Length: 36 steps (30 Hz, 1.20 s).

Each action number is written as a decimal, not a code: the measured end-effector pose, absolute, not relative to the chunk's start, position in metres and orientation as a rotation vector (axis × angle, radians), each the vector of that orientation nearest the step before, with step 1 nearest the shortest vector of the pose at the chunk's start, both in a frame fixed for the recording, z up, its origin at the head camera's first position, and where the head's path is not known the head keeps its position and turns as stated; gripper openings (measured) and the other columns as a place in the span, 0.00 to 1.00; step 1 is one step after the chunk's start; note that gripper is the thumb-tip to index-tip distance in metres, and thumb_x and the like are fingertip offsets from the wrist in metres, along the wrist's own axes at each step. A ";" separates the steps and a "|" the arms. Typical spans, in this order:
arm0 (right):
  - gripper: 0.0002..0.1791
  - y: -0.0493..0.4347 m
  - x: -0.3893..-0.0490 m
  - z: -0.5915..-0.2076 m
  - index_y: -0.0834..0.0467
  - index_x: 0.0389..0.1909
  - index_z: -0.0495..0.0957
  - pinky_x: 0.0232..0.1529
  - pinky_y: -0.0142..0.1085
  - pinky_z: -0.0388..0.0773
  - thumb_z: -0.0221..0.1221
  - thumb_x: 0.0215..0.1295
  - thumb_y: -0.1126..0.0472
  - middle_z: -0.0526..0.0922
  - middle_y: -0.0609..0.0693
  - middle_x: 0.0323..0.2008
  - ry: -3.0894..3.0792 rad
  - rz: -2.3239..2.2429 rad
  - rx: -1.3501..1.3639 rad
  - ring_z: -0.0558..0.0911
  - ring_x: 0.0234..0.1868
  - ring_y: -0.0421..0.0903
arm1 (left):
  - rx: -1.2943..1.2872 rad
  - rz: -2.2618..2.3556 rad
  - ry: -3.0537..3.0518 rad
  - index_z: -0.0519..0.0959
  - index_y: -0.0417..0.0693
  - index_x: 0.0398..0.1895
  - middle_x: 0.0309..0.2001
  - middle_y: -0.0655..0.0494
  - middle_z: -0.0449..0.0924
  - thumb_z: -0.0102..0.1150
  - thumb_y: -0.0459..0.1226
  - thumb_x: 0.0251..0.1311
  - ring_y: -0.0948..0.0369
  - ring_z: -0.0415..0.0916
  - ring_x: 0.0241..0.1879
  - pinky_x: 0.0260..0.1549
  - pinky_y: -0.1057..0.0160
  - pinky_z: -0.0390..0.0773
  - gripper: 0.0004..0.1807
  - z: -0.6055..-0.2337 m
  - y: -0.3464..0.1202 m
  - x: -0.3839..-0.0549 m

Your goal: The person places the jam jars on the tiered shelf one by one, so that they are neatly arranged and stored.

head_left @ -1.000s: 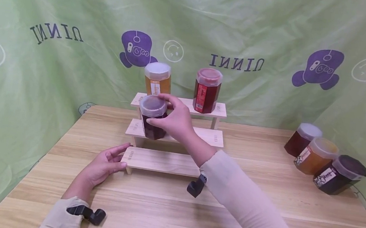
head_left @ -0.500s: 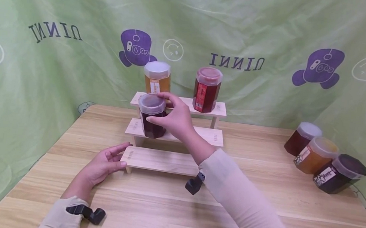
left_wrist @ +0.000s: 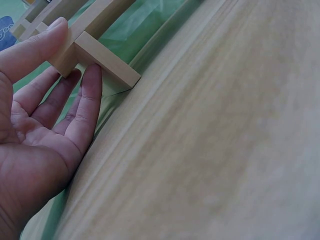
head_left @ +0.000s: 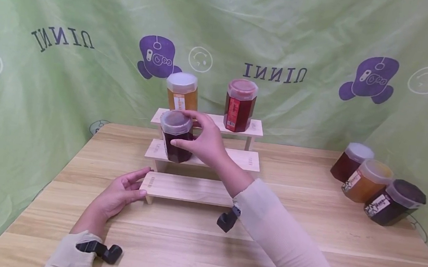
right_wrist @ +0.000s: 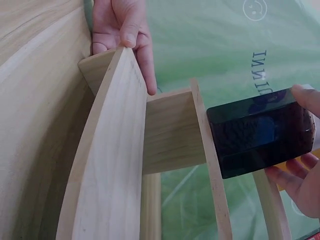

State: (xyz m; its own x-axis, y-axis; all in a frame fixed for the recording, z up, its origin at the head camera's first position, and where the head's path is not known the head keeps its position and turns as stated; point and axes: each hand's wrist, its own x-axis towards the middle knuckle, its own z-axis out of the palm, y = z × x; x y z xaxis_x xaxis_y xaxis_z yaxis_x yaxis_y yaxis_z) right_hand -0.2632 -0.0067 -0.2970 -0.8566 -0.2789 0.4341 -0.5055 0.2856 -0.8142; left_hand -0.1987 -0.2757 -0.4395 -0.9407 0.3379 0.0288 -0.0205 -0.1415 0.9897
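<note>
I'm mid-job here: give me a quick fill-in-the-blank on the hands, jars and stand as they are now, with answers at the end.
1. The left hand holds the wooden stand by the end of its ____ tier.
2. The right hand holds a dark jar at the stand's ____ tier.
3. In the head view, the top tier's red jar stands to the ____ of its amber jar.
4. The table holds ____ jars off the stand.

Missing words: bottom; middle; right; three.

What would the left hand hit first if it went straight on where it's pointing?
The left hand would likely meet the left end of the bottom shelf first; its thumb appears to touch it.
</note>
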 end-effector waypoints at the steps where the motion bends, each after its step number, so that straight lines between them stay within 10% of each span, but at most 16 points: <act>1: 0.40 -0.006 -0.262 -0.297 0.50 0.63 0.74 0.50 0.37 0.80 0.77 0.45 0.58 0.75 0.49 0.55 -2.335 1.627 0.726 0.80 0.50 0.47 | 0.359 2.178 1.882 0.51 0.31 0.73 0.58 0.62 0.75 0.57 0.20 0.56 0.60 0.78 0.52 0.48 0.60 0.81 0.42 -0.439 -0.276 -0.199; 30: 0.25 0.024 -0.248 -0.320 0.67 0.49 0.76 0.49 0.37 0.80 0.73 0.48 0.70 0.79 0.55 0.45 -2.013 1.790 0.805 0.79 0.45 0.50 | 0.395 2.201 1.841 0.53 0.32 0.73 0.56 0.62 0.76 0.58 0.20 0.56 0.61 0.78 0.52 0.49 0.62 0.80 0.41 -0.438 -0.275 -0.200; 36: 0.23 0.028 -0.219 -0.301 0.73 0.48 0.75 0.53 0.49 0.79 0.69 0.50 0.74 0.78 0.63 0.45 -2.051 1.779 0.779 0.78 0.46 0.57 | 0.383 2.186 1.865 0.50 0.30 0.73 0.58 0.64 0.74 0.57 0.19 0.56 0.60 0.78 0.53 0.48 0.61 0.81 0.42 -0.440 -0.277 -0.199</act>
